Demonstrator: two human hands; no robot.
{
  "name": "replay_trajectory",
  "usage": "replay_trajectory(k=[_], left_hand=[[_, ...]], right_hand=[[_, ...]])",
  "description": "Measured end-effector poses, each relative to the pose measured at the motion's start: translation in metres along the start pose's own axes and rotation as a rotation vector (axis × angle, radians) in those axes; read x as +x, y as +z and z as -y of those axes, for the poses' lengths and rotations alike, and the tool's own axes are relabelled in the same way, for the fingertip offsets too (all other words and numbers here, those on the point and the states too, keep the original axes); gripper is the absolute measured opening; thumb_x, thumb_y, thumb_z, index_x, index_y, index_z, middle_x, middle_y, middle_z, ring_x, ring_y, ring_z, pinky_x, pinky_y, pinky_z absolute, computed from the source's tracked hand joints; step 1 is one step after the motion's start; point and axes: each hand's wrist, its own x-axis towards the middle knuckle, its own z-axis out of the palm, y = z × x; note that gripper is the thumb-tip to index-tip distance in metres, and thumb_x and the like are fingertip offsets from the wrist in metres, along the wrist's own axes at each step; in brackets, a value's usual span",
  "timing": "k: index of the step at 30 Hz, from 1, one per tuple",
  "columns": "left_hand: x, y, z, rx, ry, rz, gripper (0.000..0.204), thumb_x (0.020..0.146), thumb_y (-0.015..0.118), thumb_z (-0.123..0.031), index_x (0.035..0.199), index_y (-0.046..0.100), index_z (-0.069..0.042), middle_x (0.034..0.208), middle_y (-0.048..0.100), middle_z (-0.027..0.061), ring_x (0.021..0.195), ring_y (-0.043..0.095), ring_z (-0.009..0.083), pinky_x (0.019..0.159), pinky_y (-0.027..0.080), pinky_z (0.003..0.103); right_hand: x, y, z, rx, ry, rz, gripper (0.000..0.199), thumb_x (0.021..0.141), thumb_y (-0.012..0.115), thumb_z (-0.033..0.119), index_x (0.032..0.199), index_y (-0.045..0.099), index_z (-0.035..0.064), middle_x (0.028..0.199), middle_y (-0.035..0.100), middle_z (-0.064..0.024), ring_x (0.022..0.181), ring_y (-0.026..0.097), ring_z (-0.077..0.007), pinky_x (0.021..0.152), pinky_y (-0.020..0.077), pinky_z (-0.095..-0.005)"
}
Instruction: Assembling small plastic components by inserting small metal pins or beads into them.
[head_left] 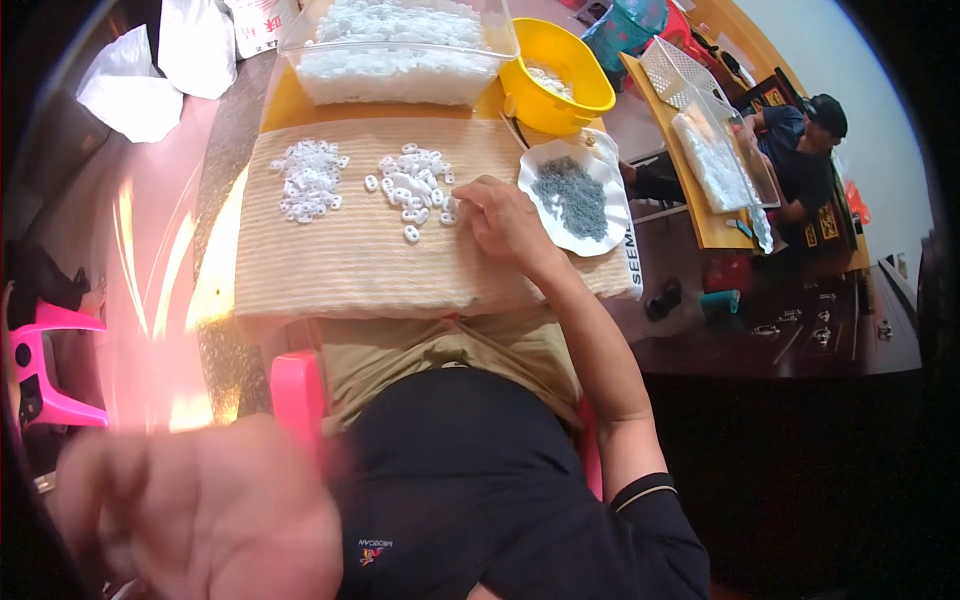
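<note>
My right hand (503,225) rests on the cloth at the right edge of a loose pile of small white two-holed plastic pieces (412,190). Its fingers are bent together, tips against the nearest pieces; what they hold, if anything, is hidden. Close in front of the camera, my left hand (205,515) shows large and blurred, palm side visible, away from the table. Further left on the cloth lies a denser pile of small white pieces (310,180). Beside my right hand, a white scalloped dish (545,207) carries a heap of small dark grey parts (575,197).
A clear plastic bin (400,65) full of white pieces stands at the table's far side, beside a yellow basin (560,110). Striped cloth (380,275) covers the tabletop. At right, a person (800,150) sits at another table (710,225). A pink stool (60,390) stands left.
</note>
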Motion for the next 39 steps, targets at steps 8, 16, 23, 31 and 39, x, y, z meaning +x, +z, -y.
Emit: replay_trajectory(k=[8,16,23,31,39], left_hand=[[-0.076,-0.04,0.061,0.098,-0.466,0.247,0.036,0.096,0.048,-0.022,0.124,0.042,0.0,0.121,0.048,0.0223,0.106,0.054,0.0291,0.087,0.05,0.039],[-0.13,-0.055,0.083,0.29,-0.915,0.294,0.022,0.096,0.048,-0.01,0.116,0.049,0.001,0.115,0.053,0.0142,0.1,0.055,0.0167,0.084,0.048,0.031],[-0.149,-0.064,0.092,0.265,-1.322,0.246,0.015,0.092,0.059,-0.01,0.104,0.056,-0.001,0.085,0.061,0.0035,0.075,0.057,0.008,0.071,0.048,0.021],[-0.166,-0.067,0.096,0.173,-1.528,0.3,0.017,0.089,0.063,-0.008,0.102,0.058,0.001,0.091,0.062,0.0035,0.079,0.058,0.0081,0.071,0.05,0.023],[-0.169,-0.065,0.09,-0.119,-1.86,0.238,0.019,0.088,0.064,-0.008,0.104,0.059,0.002,0.09,0.066,0.0086,0.077,0.064,0.015,0.072,0.054,0.026]], right_hand=[[0.029,0.025,0.002,-0.083,0.081,-0.074,0.019,0.082,0.059,0.013,0.095,0.067,0.0028,0.087,0.065,-0.02,0.084,0.063,-0.0371,0.075,0.0494,-0.0426],[0.043,0.028,0.01,-0.074,0.232,-0.018,0.021,0.079,0.065,0.021,0.085,0.066,0.001,0.081,0.066,-0.0196,0.08,0.064,-0.0354,0.072,0.0494,-0.0426],[0.04,0.021,0.004,-0.051,0.223,0.029,0.016,0.078,0.066,0.013,0.087,0.064,-0.0005,0.078,0.066,-0.017,0.073,0.065,-0.0292,0.067,0.0502,-0.0369],[-0.005,0.0,0.039,0.852,0.331,0.067,0.016,0.089,0.062,0.007,0.102,0.065,-0.0031,0.079,0.065,-0.0032,0.066,0.059,-0.0077,0.056,0.0491,-0.0212],[-0.023,0.004,0.045,0.953,0.252,-0.007,0.018,0.091,0.059,0.007,0.106,0.064,-0.0015,0.086,0.065,-0.0065,0.072,0.061,-0.0102,0.062,0.0518,-0.0219]])
